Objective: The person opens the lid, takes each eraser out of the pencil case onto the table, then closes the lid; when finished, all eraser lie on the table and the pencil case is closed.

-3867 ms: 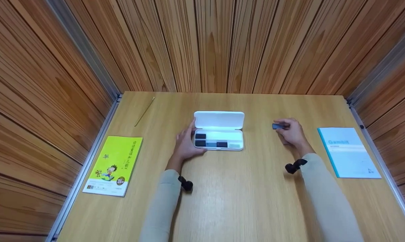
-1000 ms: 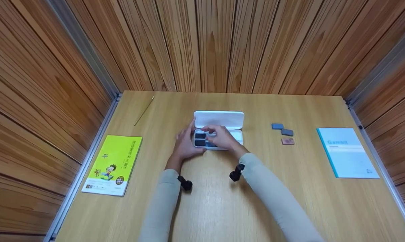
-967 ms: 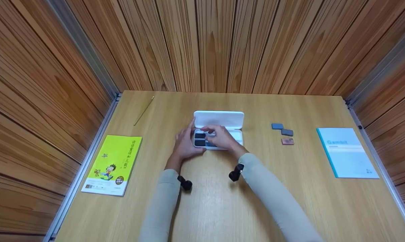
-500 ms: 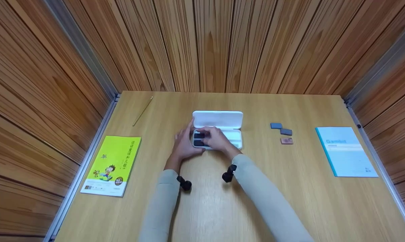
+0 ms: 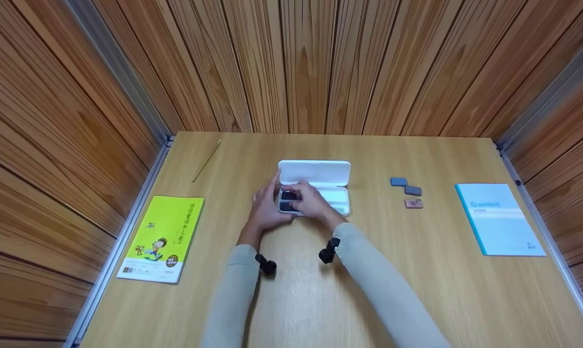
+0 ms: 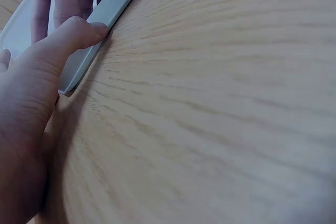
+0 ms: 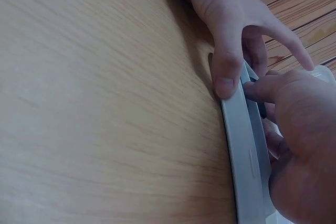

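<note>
A white hinged case (image 5: 337,194) stands with its lid (image 5: 314,172) raised near the middle of the table. My left hand (image 5: 266,207) grips its left end, the thumb (image 6: 79,34) along the front wall. Over the case's left part, my right hand (image 5: 312,200) reaches in with curled fingers, thumb and fingertips about a dark rectangular block (image 7: 262,108). Another dark block (image 5: 287,207) lies in the front left of the case. The fingers partly hide both blocks. Whatever lies under the right palm is hidden.
Right of the case lie a blue block (image 5: 398,181), a grey-blue block (image 5: 413,190) and a pinkish block (image 5: 414,204). A light blue book (image 5: 502,222) is farther right. At left are a yellow-green book (image 5: 163,237) and a thin gold-coloured stick (image 5: 207,160).
My right hand has let go of a blue block at the right of the table and moved left into the case, then slightly farther left. My left hand has kept its hold on the case.
</note>
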### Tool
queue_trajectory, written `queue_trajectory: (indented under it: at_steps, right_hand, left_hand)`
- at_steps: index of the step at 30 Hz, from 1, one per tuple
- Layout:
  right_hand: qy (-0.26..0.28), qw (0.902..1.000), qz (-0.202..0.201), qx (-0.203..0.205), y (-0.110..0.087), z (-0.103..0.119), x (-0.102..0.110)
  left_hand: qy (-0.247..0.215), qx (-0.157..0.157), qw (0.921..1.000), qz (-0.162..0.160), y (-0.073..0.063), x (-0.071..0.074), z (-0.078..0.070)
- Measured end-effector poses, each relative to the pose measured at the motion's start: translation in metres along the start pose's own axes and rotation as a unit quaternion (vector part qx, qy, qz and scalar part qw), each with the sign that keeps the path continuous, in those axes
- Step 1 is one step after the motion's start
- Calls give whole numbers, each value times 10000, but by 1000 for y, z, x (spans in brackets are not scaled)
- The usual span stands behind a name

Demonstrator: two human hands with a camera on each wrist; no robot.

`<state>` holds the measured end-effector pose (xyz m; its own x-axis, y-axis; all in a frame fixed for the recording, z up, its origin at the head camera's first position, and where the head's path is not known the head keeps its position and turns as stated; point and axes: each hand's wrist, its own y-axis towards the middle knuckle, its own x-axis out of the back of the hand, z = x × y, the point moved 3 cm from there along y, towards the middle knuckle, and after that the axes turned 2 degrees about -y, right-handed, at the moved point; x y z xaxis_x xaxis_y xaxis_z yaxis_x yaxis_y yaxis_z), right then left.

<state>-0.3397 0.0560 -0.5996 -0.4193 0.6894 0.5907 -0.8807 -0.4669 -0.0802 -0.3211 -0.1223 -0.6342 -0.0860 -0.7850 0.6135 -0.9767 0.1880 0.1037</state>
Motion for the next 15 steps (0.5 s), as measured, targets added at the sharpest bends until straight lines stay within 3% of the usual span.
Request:
queue_trajectory:
  at_steps: [8,15]
  right_hand:
    - [-204,9995,176,-184,-4,7,1]
    - [-311,9995,93,-5,-1,4,-1]
  left_hand:
    - [9,66,10000,8,-1,0,-1]
    - [82,-16,10000,-23,-1,0,-2]
